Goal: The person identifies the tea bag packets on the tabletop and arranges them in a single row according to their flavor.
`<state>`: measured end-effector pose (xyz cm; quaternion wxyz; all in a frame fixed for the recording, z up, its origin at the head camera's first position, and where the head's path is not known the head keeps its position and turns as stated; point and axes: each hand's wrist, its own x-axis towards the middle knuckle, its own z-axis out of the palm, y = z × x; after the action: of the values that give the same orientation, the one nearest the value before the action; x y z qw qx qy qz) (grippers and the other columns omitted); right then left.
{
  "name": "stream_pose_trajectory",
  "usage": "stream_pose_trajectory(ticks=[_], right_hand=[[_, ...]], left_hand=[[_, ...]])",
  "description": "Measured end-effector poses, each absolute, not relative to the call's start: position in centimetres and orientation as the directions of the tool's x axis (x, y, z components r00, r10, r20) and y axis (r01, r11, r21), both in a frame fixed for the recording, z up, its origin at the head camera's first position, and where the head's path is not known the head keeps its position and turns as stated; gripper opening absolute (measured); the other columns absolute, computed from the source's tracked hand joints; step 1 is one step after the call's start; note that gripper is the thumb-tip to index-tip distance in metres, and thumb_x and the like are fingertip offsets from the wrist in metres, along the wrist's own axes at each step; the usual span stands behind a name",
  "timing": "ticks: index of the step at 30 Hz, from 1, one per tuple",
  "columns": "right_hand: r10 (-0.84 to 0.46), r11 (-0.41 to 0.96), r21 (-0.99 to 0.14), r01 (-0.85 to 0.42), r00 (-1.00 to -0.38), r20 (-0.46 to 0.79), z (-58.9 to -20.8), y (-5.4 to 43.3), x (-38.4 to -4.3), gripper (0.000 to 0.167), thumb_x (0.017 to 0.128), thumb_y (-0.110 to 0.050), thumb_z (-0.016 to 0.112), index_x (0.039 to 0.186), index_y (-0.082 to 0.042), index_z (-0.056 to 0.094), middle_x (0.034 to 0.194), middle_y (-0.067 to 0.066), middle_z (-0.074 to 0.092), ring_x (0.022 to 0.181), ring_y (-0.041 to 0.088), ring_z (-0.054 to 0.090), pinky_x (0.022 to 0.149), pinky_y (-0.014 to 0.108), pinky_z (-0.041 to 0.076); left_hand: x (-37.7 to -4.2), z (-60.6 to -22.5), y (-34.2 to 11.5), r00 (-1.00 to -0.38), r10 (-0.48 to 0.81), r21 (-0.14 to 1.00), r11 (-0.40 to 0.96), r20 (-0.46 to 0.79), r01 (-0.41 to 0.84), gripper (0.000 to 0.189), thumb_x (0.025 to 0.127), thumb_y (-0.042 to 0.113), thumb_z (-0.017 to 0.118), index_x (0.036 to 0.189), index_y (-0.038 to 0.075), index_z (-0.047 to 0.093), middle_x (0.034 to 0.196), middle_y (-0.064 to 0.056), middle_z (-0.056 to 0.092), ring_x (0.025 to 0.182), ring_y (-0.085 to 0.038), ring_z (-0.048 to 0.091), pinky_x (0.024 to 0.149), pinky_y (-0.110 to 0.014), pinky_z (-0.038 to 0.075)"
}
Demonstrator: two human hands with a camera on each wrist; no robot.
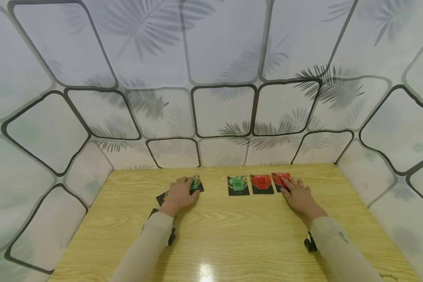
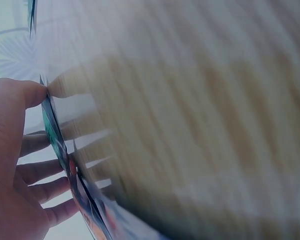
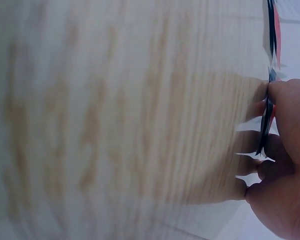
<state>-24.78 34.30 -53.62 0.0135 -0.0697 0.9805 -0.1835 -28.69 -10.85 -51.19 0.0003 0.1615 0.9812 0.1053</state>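
My left hand (image 1: 179, 194) rests over a flat square green-and-black packet (image 1: 197, 182), thumb at its near corner and forefinger towards its far side. Partly under this hand lies a black packet with an orange patch (image 1: 160, 198). In the left wrist view, the thumb and spread fingers (image 2: 32, 189) touch the packets along the tabletop. On the right, my other hand (image 1: 300, 197) touches a red-and-black packet (image 1: 280, 180) with its fingertips, thumb at the near edge. The right wrist view shows that packet (image 3: 266, 125) edge-on, close to the table, with the remaining fingers beside it.
Between the hands, a green packet (image 1: 237, 185) and a red packet (image 1: 262, 184) lie side by side on the wooden table (image 1: 211, 227). Another dark packet (image 1: 153, 212) shows beside the left sleeve. Patterned white fabric walls (image 1: 223, 111) enclose the table's back and sides.
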Motion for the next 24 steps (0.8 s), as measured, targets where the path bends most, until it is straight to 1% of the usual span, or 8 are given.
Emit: stream_pose_trajectory(ticks=[10,16,24], right_hand=[[-0.141,0.926,-0.353,-0.136,-0.990,0.012,-53.7,34.2,-24.8,0.059,0.114,-0.034,0.044,0.161,0.001,0.038,0.162,0.039,0.031,0.148,0.070,0.021,0.110,0.088,0.022],[-0.140,0.925,-0.356,-0.134,-0.990,0.010,-53.9,34.3,-24.8,0.060,0.114,-0.035,0.044,0.162,0.001,0.037,0.163,0.038,0.030,0.148,0.070,0.020,0.110,0.088,0.021],[-0.143,0.924,-0.358,-0.135,-0.990,0.005,-54.0,34.4,-24.8,0.061,0.114,-0.035,0.043,0.162,0.001,0.036,0.164,0.038,0.029,0.149,0.070,0.018,0.111,0.088,0.020]], left_hand=[[-28.9,-51.3,-9.6,-0.943,0.330,0.189,0.924,0.043,0.332,0.062,0.104,0.044,0.059,0.153,0.005,0.054,0.151,-0.024,0.056,0.139,-0.045,0.053,0.108,-0.067,0.047],[-29.0,-51.6,-9.2,-0.940,0.340,0.188,0.921,0.038,0.341,0.063,0.105,0.045,0.058,0.154,0.006,0.053,0.151,-0.023,0.055,0.140,-0.045,0.052,0.109,-0.067,0.046],[-28.9,-51.1,-8.4,-0.932,0.362,0.192,0.915,0.001,0.356,0.063,0.106,0.045,0.056,0.156,0.008,0.050,0.154,-0.022,0.053,0.143,-0.044,0.050,0.112,-0.067,0.044]])
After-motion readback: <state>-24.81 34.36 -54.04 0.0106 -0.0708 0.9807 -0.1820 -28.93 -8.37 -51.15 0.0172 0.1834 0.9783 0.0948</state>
